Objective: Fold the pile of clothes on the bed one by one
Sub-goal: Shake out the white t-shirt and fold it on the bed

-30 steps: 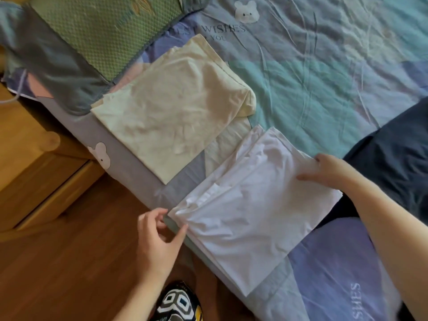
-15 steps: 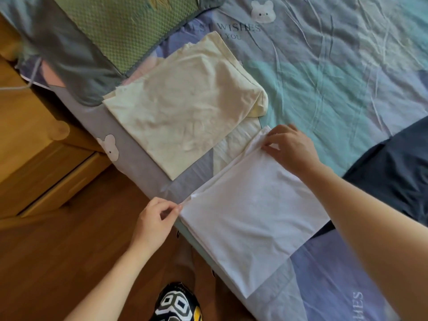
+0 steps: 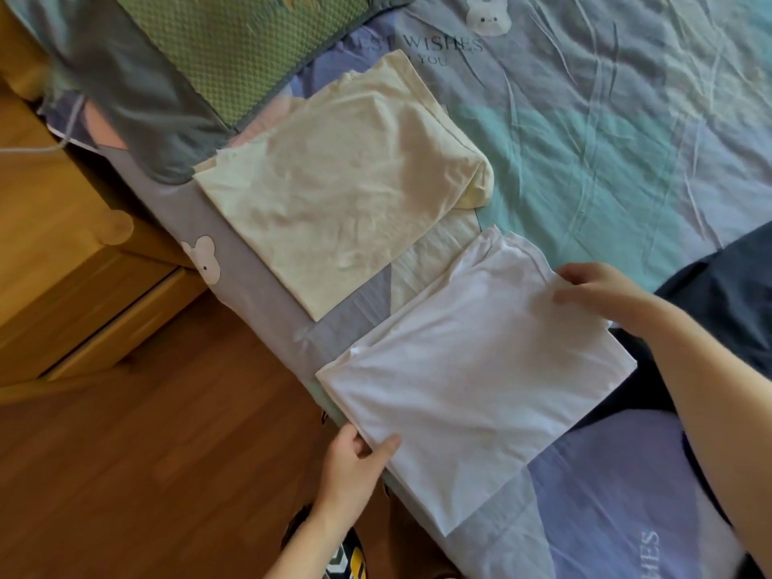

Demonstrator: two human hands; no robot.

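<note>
Left hand (image 3: pixel 353 461): at the near edge of the bed, thumb on top of the folded white garment (image 3: pixel 472 369) and fingers tucked under its near-left edge, pinching the cloth.

Folded white garment: a flat, roughly square bundle lying on the bedsheet (image 3: pixel 605 140) at the bed's near edge, one corner pointing toward the camera.

Right hand (image 3: pixel 601 292): at the garment's far-right edge, thumb lying on the top layer, fingers curled over the edge; it grips the fabric there.

Dark navy garment (image 3: pixel 731 302): unfolded, spread on the bed to the right, partly under the white bundle's right corner and behind the right forearm.

Folded cream garment (image 3: pixel 334 190): a second flat bundle, farther along the bed edge to the left, just beside the white one, apart from both hands.

Bedsheet: patchwork of teal, lilac and grey, printed bear faces and lettering.

Green pillow (image 3: pixel 250 48): grey-bordered, at the far left, its edge touching the cream bundle.

Wooden nightstand (image 3: pixel 83 277): left of the bed, on the wood floor (image 3: pixel 146 474).
</note>
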